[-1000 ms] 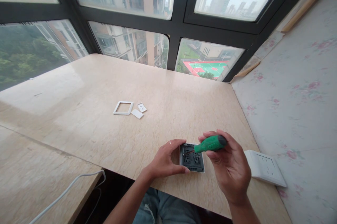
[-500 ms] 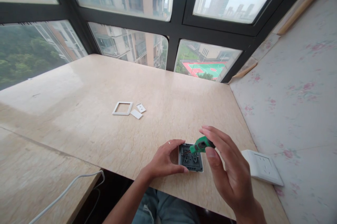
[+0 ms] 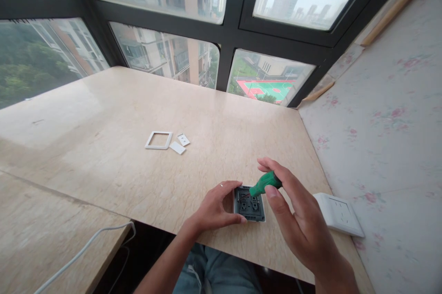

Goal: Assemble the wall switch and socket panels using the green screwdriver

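Note:
A dark grey switch module (image 3: 249, 204) lies near the front edge of the beige marble counter (image 3: 120, 114). My left hand (image 3: 216, 207) grips its left side with thumb and fingers, a ring on one finger. My right hand (image 3: 293, 211) pinches a green-handled screwdriver (image 3: 263, 184), whose tip points down-left into the module's upper part.
A white square frame (image 3: 158, 140) and two small white switch plates (image 3: 180, 143) lie farther back on the counter. A white wall socket (image 3: 338, 214) rests at the right by the floral wall. A white cable (image 3: 83, 250) hangs at the lower left. Dark-framed windows stand behind.
My right hand has shifted its grip from wrapping the screwdriver handle to holding it with the fingertips, and the handle now stands steeper. The left hand stays on the module.

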A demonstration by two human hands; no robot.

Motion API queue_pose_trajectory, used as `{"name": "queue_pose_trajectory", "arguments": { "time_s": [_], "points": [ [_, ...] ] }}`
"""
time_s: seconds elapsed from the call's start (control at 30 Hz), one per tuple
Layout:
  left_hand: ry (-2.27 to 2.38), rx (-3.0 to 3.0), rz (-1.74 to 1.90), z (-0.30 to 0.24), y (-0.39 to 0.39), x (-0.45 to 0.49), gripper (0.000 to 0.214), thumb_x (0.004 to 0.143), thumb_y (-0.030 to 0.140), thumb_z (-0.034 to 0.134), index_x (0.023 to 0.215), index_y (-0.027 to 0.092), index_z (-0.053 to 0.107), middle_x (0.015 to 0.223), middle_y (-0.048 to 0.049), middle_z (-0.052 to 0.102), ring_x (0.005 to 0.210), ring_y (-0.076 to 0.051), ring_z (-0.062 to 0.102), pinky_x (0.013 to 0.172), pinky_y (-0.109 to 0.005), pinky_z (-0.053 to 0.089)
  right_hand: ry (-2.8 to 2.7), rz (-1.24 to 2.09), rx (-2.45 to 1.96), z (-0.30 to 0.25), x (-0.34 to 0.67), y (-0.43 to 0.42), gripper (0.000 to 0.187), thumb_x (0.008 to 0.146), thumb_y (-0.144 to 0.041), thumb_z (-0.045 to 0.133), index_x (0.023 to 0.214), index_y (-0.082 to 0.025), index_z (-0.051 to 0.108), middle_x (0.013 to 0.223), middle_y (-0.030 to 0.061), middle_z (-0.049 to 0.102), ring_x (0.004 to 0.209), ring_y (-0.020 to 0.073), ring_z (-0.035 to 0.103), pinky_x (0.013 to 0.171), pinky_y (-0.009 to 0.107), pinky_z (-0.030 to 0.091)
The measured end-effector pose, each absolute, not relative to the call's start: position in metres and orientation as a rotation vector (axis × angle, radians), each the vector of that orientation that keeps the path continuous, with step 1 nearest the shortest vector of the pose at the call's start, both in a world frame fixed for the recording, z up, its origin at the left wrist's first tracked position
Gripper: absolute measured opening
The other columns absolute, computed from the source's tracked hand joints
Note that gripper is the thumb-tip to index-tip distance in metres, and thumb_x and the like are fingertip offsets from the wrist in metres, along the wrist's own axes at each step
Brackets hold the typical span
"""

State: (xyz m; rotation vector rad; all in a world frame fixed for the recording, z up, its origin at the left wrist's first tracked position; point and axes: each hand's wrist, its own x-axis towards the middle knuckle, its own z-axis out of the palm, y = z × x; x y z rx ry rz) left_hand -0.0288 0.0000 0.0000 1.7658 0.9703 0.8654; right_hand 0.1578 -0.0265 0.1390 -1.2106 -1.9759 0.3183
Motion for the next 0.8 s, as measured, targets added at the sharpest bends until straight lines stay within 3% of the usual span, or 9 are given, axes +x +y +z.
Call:
{"name": "queue_pose_trajectory", "arguments": {
  "time_s": [0.13, 0.27, 0.37, 0.47, 0.57, 0.7, 0.8],
  "points": [
    [0.959, 1.796, 0.864, -0.001, 0.0, -0.03, 0.081, 0.066, 0.049, 0.085, 0.137, 0.029, 0.051, 0.136, -0.0092, 0.059, 0.124, -0.032, 0.056, 0.106, -0.048, 0.045, -2.012, 0.38, -1.211, 0.145, 0.159, -0.031, 0.044, 0.098, -0.024, 0.049, 0.142, -0.025, 0.046, 0.131, 0.0087, 0.064, 0.118, 0.0235, 0.063, 0.096, 0.039, 0.055],
    [0.958, 1.823, 0.853, -0.002, 0.0, -0.03, 0.08, 0.069, 0.05, 0.083, 0.139, 0.029, 0.049, 0.138, -0.0101, 0.058, 0.127, -0.032, 0.055, 0.109, -0.05, 0.043, -2.044, 0.198, -1.23, 0.15, 0.156, -0.028, 0.02, 0.093, -0.033, 0.063, 0.11, -0.023, 0.061, 0.095, 0.0051, 0.07, 0.084, 0.0191, 0.067, 0.074, 0.031, 0.056],
    [0.968, 1.835, 0.85, -0.002, 0.0, -0.03, 0.078, 0.07, 0.052, 0.082, 0.138, 0.029, 0.05, 0.139, -0.01, 0.058, 0.127, -0.032, 0.054, 0.109, -0.051, 0.043, -2.082, 0.043, -1.337, 0.151, 0.15, -0.025, 0.024, 0.092, -0.045, 0.062, 0.097, -0.022, 0.06, 0.081, 0.0043, 0.064, 0.072, 0.0189, 0.061, 0.065, 0.032, 0.051],
    [0.968, 1.851, 0.852, -0.001, 0.0, -0.03, 0.078, 0.069, 0.052, 0.082, 0.136, 0.028, 0.051, 0.138, -0.0104, 0.058, 0.127, -0.032, 0.055, 0.108, -0.05, 0.043, -2.116, -0.016, -1.392, 0.155, 0.145, -0.025, 0.026, 0.098, -0.044, 0.049, 0.102, -0.02, 0.058, 0.086, 0.0079, 0.065, 0.079, 0.0227, 0.062, 0.068, 0.036, 0.052],
    [0.971, 1.862, 0.853, -0.001, 0.0, -0.03, 0.078, 0.07, 0.052, 0.082, 0.137, 0.028, 0.05, 0.138, -0.0101, 0.058, 0.127, -0.032, 0.055, 0.108, -0.051, 0.043, -2.14, 0.039, -1.393, 0.162, 0.145, -0.029, 0.027, 0.1, -0.032, 0.039, 0.111, -0.018, 0.059, 0.096, 0.0113, 0.068, 0.088, 0.0254, 0.064, 0.075, 0.041, 0.055],
    [0.957, 1.871, 0.858, -0.004, 0.001, -0.03, 0.078, 0.07, 0.052, 0.081, 0.138, 0.029, 0.05, 0.139, -0.0101, 0.057, 0.128, -0.032, 0.054, 0.109, -0.051, 0.042, -2.18, 0.211, -1.272, 0.172, 0.146, -0.034, 0.036, 0.098, -0.02, 0.039, 0.129, -0.021, 0.057, 0.124, 0.011, 0.067, 0.115, 0.0249, 0.064, 0.093, 0.044, 0.056],
    [0.942, 1.878, 0.862, -0.006, 0.002, -0.03, 0.077, 0.071, 0.05, 0.081, 0.138, 0.029, 0.049, 0.14, -0.0096, 0.057, 0.128, -0.031, 0.053, 0.109, -0.05, 0.042, -2.209, 0.187, -1.209, 0.175, 0.148, -0.035, 0.037, 0.099, -0.017, 0.04, 0.13, -0.025, 0.06, 0.135, 0.0088, 0.062, 0.123, 0.0229, 0.061, 0.099, 0.042, 0.056]
  ]
}}
